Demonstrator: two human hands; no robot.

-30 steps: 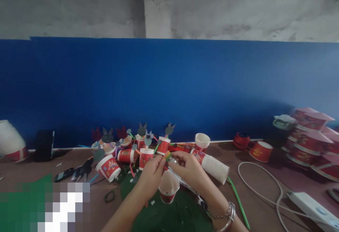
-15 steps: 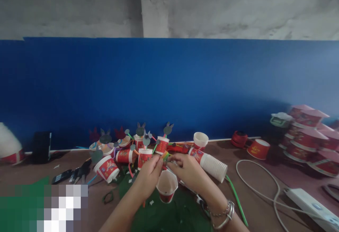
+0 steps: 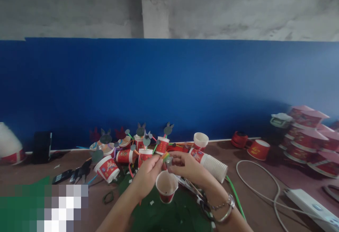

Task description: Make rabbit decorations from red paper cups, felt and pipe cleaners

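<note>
My left hand [image 3: 147,176] pinches a small orange, yellow and green piece [image 3: 165,155], whose kind I cannot make out. Facing it, my right hand [image 3: 186,165] has its fingers curled round a small clear, shiny thing [image 3: 169,161], too blurred to name, which meets the coloured piece. Just below both hands an open red-and-white paper cup [image 3: 166,189] stands upright on a dark green mat [image 3: 169,218]. Behind the hands are several red paper cups with straw limbs and grey animal-head cutouts, among them one upright cup [image 3: 162,145] and one tipped cup [image 3: 107,168].
A stack of nested cups [image 3: 213,166] lies to the right, beside a green straw [image 3: 235,196]. Farther right are a white cable [image 3: 275,182], a power strip [image 3: 314,203] and piled red cups [image 3: 308,136]. Scissors and keys [image 3: 79,172] lie left; a blue wall [image 3: 169,83] rises behind.
My right hand has shifted slightly and its fingers have loosened, so the clear thing shows more. My left hand still pinches the coloured piece. The cup has stayed in place.
</note>
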